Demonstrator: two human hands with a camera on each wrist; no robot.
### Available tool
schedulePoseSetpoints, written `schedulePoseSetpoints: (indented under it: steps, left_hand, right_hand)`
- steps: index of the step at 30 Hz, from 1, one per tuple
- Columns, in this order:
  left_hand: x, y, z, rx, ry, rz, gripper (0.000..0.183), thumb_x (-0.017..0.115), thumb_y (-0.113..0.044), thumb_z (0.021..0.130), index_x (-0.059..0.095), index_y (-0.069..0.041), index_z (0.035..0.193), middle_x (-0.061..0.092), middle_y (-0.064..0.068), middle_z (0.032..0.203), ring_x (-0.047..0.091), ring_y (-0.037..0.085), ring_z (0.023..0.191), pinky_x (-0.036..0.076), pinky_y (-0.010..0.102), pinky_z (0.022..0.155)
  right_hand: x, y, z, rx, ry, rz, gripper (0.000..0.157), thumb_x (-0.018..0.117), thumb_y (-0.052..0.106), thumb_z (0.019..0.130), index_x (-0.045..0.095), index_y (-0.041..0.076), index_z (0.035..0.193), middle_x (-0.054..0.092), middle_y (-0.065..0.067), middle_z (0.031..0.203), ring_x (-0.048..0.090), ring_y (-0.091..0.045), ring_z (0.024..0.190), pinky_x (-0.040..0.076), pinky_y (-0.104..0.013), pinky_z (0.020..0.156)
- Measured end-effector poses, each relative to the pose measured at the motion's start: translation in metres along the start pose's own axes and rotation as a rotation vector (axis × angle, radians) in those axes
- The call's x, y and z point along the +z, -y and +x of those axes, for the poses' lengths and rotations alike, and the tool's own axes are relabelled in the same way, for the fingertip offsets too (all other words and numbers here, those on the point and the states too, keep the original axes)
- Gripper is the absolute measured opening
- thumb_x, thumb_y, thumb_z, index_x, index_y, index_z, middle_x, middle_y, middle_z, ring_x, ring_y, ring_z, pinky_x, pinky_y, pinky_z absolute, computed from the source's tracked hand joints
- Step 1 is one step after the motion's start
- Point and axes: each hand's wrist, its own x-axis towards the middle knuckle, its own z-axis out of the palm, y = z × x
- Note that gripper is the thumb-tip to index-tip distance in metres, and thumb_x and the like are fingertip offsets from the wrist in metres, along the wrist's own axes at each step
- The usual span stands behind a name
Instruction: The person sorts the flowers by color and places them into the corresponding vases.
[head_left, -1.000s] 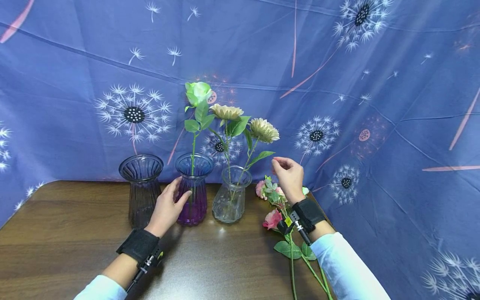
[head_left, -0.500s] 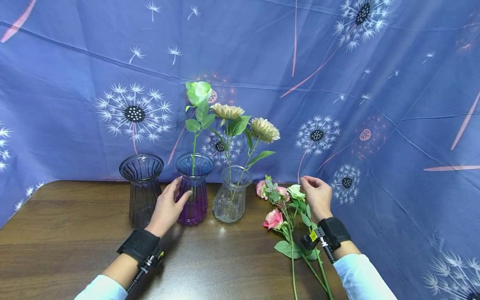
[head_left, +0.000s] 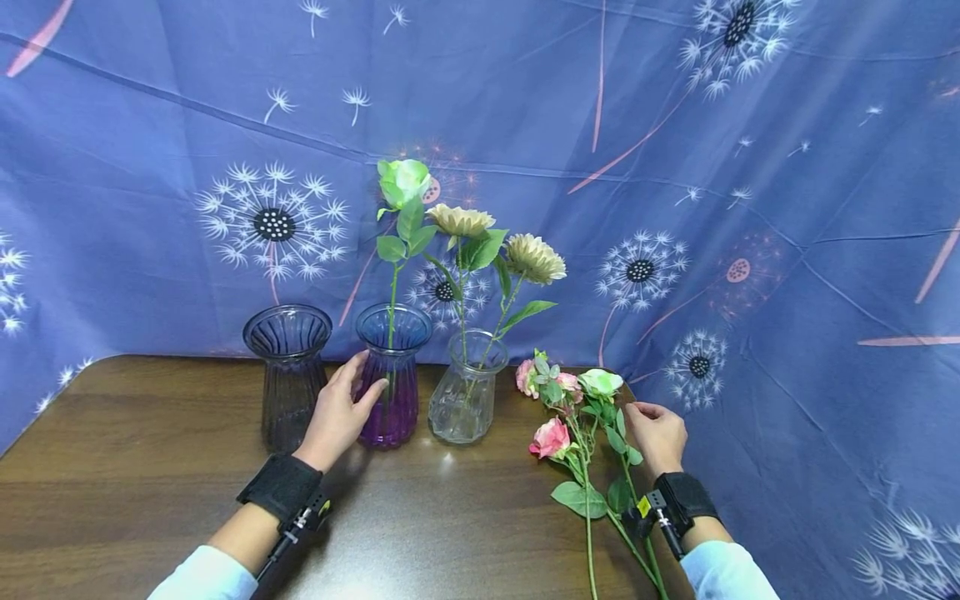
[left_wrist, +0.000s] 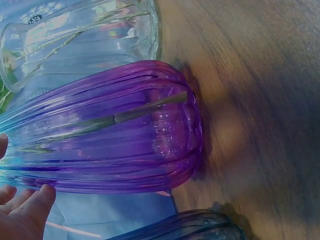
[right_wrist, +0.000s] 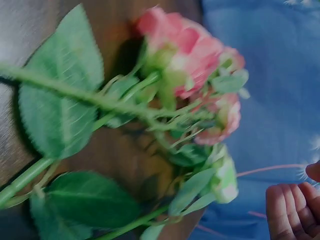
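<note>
Where the purple vase [head_left: 393, 417] stands: upright on the wooden table [head_left: 450, 533], between two other vases; its rim shades to blue.
Stem in vase: one single rose [head_left: 405, 183], pale green-white, stands in it; its cut end [left_wrist: 175, 97] shows near the base.
Left hand [head_left: 337, 421]: holds the purple vase, fingers and thumb spread about its near left side.
Right hand [head_left: 658, 435]: fingers together and lightly bent, a gap to the thumb; near the lying flowers, beside the leaves.
Lying flowers: a white rose [head_left: 602, 382] and a pink rose [head_left: 551, 437], with smaller pink blooms [head_left: 527, 378], stems toward the near edge.
Clear vase [head_left: 461, 412]: right of the purple one, bearing two cream flowers [head_left: 536, 258].
Dark vase [head_left: 285, 408]: left, upright.
Backdrop [head_left: 510, 108]: blue cloth, dandelion print.
</note>
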Motion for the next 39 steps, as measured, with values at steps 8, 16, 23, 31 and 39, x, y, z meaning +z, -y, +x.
schedulePoseSetpoints:
  steps: [8,16,23,31,39]
  left_hand:
    - [-0.002,-0.003,0.0,-0.03,0.035,-0.012,0.054,0.064,-0.02,0.09,0.043,0.001,0.135,0.051,0.025,0.132,0.055,0.041,0.115,0.05,0.049,0.093]
    - [0.002,0.0,0.0,-0.005,0.012,-0.01,0.053,0.065,-0.017,0.089,0.044,0.003,0.133,0.052,0.026,0.129,0.057,0.041,0.113,0.051,0.049,0.091]
    - [0.001,0.0,-0.001,-0.008,0.008,-0.013,0.053,0.065,-0.018,0.089,0.044,0.002,0.133,0.053,0.026,0.129,0.056,0.041,0.114,0.051,0.049,0.091]
    - [-0.001,0.0,0.0,-0.022,0.014,-0.011,0.054,0.064,-0.018,0.089,0.043,0.003,0.134,0.052,0.026,0.13,0.056,0.041,0.115,0.051,0.048,0.092]
    - [-0.001,-0.001,-0.001,-0.027,0.022,-0.006,0.055,0.064,-0.019,0.089,0.042,0.002,0.135,0.051,0.026,0.131,0.056,0.041,0.115,0.051,0.048,0.092]
  right_hand:
    - [0.002,-0.027,-0.004,0.076,0.183,-0.042,0.034,0.059,0.022,0.089,0.065,-0.008,0.104,0.069,-0.019,0.08,0.062,-0.012,0.055,0.048,-0.026,0.05]
    - [0.002,-0.052,-0.008,0.056,0.243,-0.155,0.034,0.061,0.023,0.087,0.068,-0.008,0.098,0.067,-0.008,0.062,0.059,-0.017,0.058,0.044,-0.029,0.053]
    - [0.004,-0.065,-0.01,0.056,0.268,-0.218,0.035,0.062,0.025,0.084,0.07,-0.008,0.093,0.069,-0.016,0.073,0.062,-0.033,0.074,0.049,-0.039,0.062]
    - [0.005,-0.071,-0.014,0.068,0.344,-0.277,0.025,0.066,0.023,0.08,0.071,-0.002,0.076,0.066,-0.012,0.068,0.059,-0.029,0.069,0.045,-0.031,0.055]
    - [0.004,-0.073,-0.017,0.077,0.383,-0.286,0.02,0.066,0.017,0.079,0.07,-0.001,0.07,0.06,-0.002,0.056,0.055,-0.02,0.058,0.041,-0.027,0.05]
